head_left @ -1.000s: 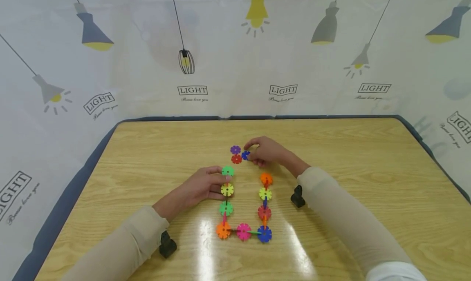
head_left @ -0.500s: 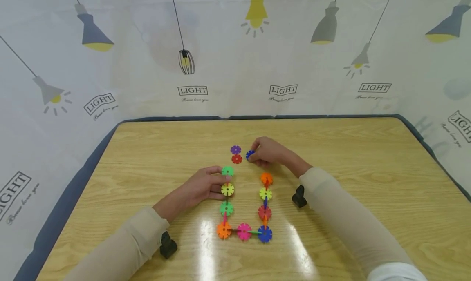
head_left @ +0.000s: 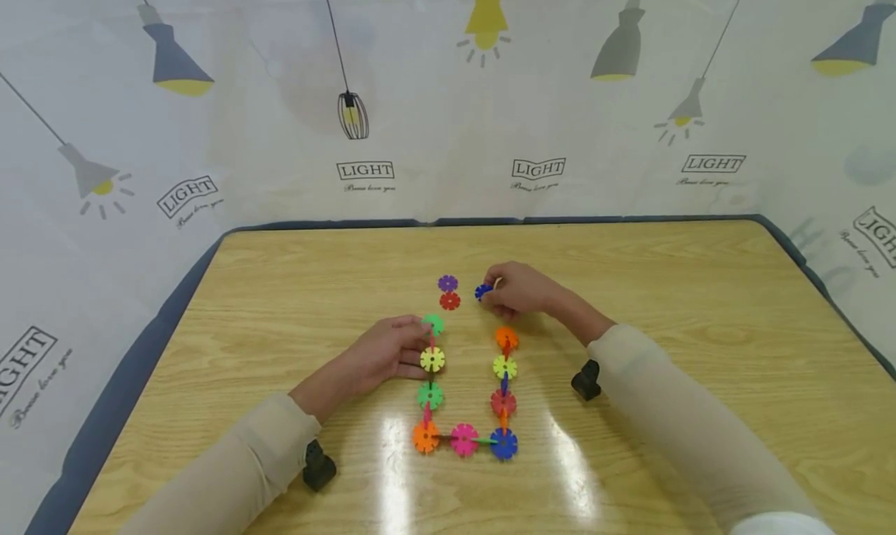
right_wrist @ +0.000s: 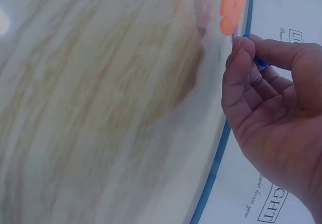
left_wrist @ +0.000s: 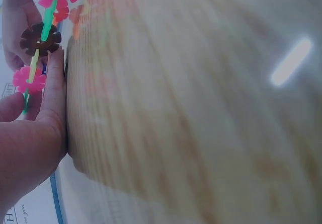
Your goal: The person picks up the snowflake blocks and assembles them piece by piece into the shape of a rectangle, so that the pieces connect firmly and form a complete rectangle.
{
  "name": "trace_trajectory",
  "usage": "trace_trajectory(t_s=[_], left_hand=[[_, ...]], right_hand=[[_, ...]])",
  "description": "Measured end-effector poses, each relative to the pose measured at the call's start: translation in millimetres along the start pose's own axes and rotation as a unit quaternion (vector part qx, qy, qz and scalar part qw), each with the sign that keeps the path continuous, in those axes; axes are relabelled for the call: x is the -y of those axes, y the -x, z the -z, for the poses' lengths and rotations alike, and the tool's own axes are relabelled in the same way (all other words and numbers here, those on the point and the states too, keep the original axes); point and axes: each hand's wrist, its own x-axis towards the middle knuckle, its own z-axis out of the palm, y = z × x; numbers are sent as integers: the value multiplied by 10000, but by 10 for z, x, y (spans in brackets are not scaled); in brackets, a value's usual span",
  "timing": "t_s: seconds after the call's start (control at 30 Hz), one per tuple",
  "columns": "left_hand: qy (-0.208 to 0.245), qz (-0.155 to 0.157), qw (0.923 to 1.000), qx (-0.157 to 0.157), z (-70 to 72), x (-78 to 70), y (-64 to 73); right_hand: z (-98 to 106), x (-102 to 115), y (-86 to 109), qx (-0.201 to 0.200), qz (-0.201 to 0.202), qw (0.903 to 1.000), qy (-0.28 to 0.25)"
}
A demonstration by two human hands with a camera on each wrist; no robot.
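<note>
Slotted plastic discs are joined into a U-shaped chain [head_left: 464, 441] on the table, flat ones alternating with upright ones. My left hand [head_left: 381, 354] holds the left arm of the chain near its far end, thumb by the green disc [head_left: 435, 326]. In the left wrist view one finger lies straight along the table below the brown disc [left_wrist: 40, 40]. Between thumb and fingertips my right hand [head_left: 523, 290] pinches a loose blue disc [head_left: 481, 292], mostly hidden by the fingers in the right wrist view. That hand is beyond the orange disc [head_left: 507, 338] ending the chain's right arm.
A loose purple disc [head_left: 448, 284] and a red disc [head_left: 450, 301] lie beyond the chain's left end, left of the right hand. The wooden table [head_left: 280, 286] reaches back to a printed curtain [head_left: 434, 92]. Black wrist cameras [head_left: 319, 466] hang under both sleeves.
My right hand has taken hold of the blue disc and drawn it rightward, away from the purple and red discs. The left thumb has shifted slightly toward the chain's green end; the chain stays put.
</note>
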Motion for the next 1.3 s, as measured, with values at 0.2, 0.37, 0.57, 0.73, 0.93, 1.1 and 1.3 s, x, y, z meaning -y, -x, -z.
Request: trace_trajectory(t_s=[0.2,0.37,0.57,0.73,0.93,1.1,1.3], left_hand=[[-5,37,9999,-111,6,11,-6],[-37,21,9999,-131,7,21,-7],[-11,34,9999,-168,8,22,-8],[-14,64,9998,-193,13,22,-16],[-52,24,9999,-144,19,36,-18],[-7,97,9997,-213,12,31,-24],[14,75,9996,-277,-16,5,-14]], right_hand=[[-19,103,92,17,164,9998,150],[-73,174,145,38,349,9993,140],[-142,259,204,212,662,9975,-79],[-200,329,229,401,844,9956,-70],[-281,378,214,488,1043,9932,156],[-341,407,187,420,1114,9917,480],[-379,448,161,354,1248,9886,770]])
